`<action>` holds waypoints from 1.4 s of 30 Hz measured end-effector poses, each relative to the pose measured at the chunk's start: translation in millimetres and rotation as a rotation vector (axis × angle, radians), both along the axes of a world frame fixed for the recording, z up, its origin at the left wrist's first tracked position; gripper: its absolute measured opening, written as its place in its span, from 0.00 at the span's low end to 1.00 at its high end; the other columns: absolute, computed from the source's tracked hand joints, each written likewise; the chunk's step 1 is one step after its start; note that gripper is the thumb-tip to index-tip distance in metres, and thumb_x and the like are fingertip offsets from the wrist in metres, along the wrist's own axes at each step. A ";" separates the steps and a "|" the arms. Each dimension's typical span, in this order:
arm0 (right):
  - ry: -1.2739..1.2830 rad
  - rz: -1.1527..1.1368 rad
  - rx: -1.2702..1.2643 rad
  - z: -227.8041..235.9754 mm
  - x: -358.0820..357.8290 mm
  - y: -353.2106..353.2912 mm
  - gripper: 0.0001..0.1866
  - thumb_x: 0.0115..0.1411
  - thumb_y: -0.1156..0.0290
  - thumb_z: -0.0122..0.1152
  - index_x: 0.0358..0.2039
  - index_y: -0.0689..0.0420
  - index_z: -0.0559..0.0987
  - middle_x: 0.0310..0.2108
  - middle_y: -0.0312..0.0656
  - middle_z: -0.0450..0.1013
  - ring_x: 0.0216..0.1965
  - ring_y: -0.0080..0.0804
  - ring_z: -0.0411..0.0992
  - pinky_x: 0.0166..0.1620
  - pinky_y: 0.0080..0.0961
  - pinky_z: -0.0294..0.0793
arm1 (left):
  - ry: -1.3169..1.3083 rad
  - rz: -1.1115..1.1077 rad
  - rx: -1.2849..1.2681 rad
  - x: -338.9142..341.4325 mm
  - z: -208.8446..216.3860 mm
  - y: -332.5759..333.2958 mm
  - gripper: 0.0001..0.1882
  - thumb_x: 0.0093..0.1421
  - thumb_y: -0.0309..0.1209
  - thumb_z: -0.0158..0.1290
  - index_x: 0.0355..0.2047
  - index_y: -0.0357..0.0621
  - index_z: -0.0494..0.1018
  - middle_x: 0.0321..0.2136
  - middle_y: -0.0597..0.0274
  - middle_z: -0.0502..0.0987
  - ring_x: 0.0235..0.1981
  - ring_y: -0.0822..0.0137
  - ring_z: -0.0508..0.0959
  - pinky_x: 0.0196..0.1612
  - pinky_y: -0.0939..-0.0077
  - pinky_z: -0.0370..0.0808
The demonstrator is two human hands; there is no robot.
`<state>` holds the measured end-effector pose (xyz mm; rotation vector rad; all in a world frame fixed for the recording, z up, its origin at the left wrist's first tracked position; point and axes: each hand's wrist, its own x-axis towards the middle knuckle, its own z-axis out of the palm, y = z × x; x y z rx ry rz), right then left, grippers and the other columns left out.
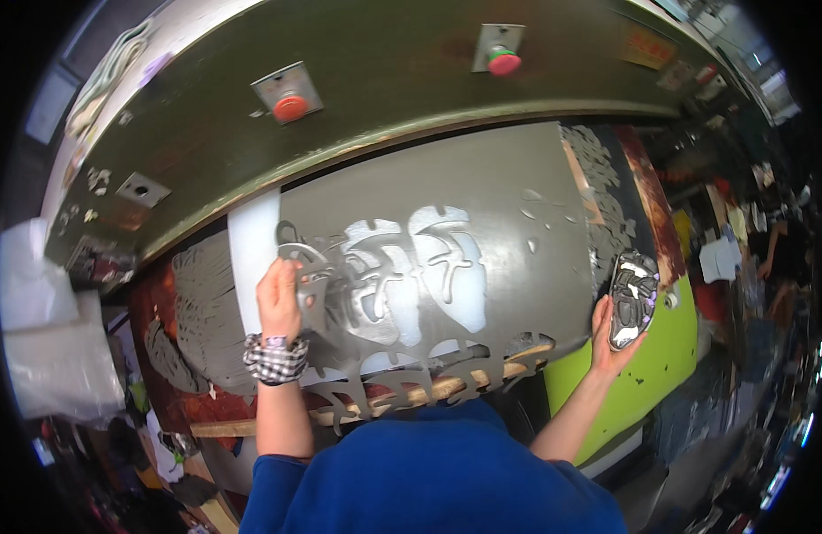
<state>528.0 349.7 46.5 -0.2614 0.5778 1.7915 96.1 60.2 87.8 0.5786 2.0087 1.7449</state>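
Left hand [279,298] pinches a cut grey piece [315,292]; right hand [610,345] clasps a dark sole-shaped object [634,303] beyond the right edge of the grey sheet [509,165].

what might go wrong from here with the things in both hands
The thin grey cut-out piece might bend or tear, since the left hand grips it beside open gaps. The dark sole-shaped block with white patches might slip, since the right hand holds it near its lower end.

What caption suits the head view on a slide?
Left hand at a grey cutout over a grey sheet; right hand holding a dark sole-shaped piece.
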 end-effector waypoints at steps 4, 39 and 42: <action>0.143 -0.072 -0.089 -10.7 23.7 -2.2 0.42 0.48 0.63 0.71 0.61 0.62 0.62 0.60 0.55 0.54 0.61 0.59 0.48 0.64 0.51 0.64 | 0.104 -0.094 -0.363 -3.6 -1.4 0.4 0.16 0.68 0.41 0.45 0.34 0.38 0.70 0.17 0.60 0.70 0.16 0.69 0.71 0.20 0.76 0.68; -1.715 0.285 0.761 24.7 -64.3 -28.6 0.26 0.53 0.79 0.67 0.52 0.67 0.72 0.48 0.52 0.72 0.47 0.36 0.73 0.53 0.33 0.74 | 0.305 -0.768 -0.141 95.1 14.5 90.6 0.11 0.61 0.25 0.53 0.43 0.40 0.77 0.36 0.55 0.80 0.37 0.64 0.81 0.42 0.73 0.77; -2.140 0.228 1.066 16.2 -116.8 -30.1 0.36 0.39 0.73 0.78 0.52 0.61 0.74 0.50 0.56 0.70 0.54 0.48 0.68 0.56 0.41 0.68 | 0.166 -0.251 -0.231 42.7 4.1 27.9 0.11 0.63 0.25 0.51 0.46 0.36 0.75 0.36 0.59 0.80 0.37 0.71 0.79 0.41 0.78 0.75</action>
